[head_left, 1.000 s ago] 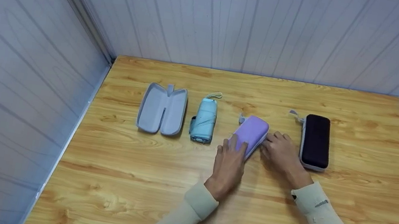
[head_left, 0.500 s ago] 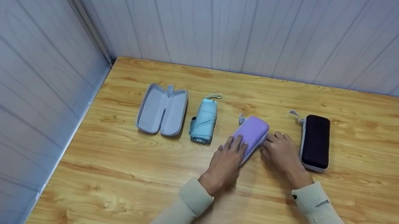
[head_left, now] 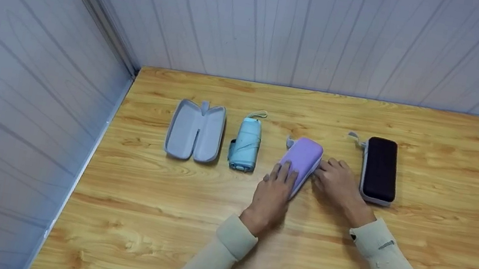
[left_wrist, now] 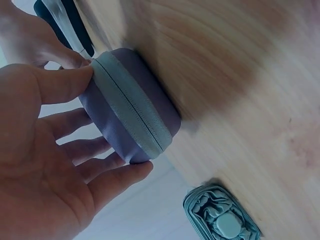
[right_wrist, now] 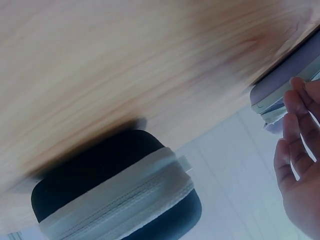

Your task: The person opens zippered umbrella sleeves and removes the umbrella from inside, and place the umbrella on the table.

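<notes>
A purple zip case (head_left: 302, 158) lies slanted on the table, its pale zip band (left_wrist: 131, 105) running along the side. My left hand (head_left: 271, 198) holds its near end from above, fingers on the lid; in the left wrist view the thumb and little finger (left_wrist: 122, 181) are at opposite sides. At the case's right side my right hand (head_left: 338, 183) pinches at the zip with thumb and forefinger; the pull itself is hidden. In the right wrist view the zip band looks parted near the far end (right_wrist: 272, 112).
To the right lies a black zip case (head_left: 380, 169) with a grey strap loop. A folded light-blue umbrella (head_left: 246, 145) and an open grey case (head_left: 184, 132) lie to the left. Panelled walls (head_left: 268, 22) border the wooden table (head_left: 133, 214).
My left hand has shifted slightly toward the near left along the purple case over the last second. The right hand stays almost still at the zip.
</notes>
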Available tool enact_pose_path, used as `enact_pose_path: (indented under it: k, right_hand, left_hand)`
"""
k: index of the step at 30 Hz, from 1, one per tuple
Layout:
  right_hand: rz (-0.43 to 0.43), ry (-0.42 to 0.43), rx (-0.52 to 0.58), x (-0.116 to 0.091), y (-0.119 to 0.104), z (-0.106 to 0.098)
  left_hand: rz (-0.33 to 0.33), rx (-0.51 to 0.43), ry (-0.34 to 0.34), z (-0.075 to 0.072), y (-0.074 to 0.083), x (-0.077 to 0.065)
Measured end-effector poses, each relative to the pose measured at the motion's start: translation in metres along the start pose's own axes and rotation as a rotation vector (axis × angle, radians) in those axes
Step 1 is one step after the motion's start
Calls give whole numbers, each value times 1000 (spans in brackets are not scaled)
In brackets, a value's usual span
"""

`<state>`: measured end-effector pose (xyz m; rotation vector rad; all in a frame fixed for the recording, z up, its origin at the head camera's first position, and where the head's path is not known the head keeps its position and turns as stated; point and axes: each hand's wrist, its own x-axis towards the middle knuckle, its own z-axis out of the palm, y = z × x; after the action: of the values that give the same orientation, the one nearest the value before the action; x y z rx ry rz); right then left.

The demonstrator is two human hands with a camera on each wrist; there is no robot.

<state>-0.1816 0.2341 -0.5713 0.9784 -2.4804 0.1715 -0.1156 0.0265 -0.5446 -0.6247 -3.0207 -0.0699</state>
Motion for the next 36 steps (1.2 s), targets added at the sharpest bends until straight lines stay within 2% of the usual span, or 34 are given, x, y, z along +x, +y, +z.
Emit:
enact_pose_path:
  k: [3, 9, 13, 19, 26, 36]
  right_hand:
    - [-4, -10, 1, 1, -1, 0]
    - [-12, -9, 12, 0, -4, 0]
    - [-20, -18, 17, -1, -7, 0]
    - [-37, 3, 0, -1, -10, 1]
    - [-56, 27, -23, -1, -11, 3]
    - [-58, 12, 19, -7, -15, 1]
  left_hand:
    - [-16, -2, -24, 0, 2, 1]
    - [-49, -3, -14, 2, 7, 3]
    - [-66, 12, 11, 4, 10, 3]
    - [-88, 49, 93, 9, 15, 4]
    - [-118, 63, 132, 13, 19, 8]
    - [-148, 85, 173, 17, 24, 10]
